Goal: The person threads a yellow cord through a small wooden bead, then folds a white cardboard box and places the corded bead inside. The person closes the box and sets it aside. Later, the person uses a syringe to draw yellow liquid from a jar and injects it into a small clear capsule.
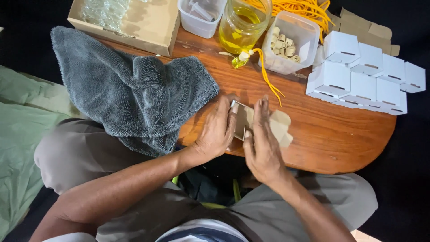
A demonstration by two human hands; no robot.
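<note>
Your left hand (218,130) and right hand (262,145) meet at the near edge of the wooden desk (331,130), both on a small flat cardboard piece (244,120), brown inside with unfolded flaps (280,125) spreading out to the right. Your left hand curls around the piece's left edge, fingers closed on it, thumb side toward the grey towel (134,89). Your right hand lies over the middle of the piece with fingers stretched forward and pressed against it; whether it pinches the cardboard or only presses on it cannot be told. The piece sits between the two hands, partly hidden under your right fingers, its flaps poking out beyond them.

Just left of your left hand the towel drapes over the desk's edge. Farther back stand a glass jar of yellow liquid (242,24), a small spray bottle (241,58) lying beside it, and a clear tub of short pale tubes (291,42). Orange cords (300,9) spill behind the tub, one strand running down toward your hands. To the right, well apart from your hands, a cluster of folded white boxes (363,74) sits on the desk. A cardboard tray (148,27) rests at the far left.
</note>
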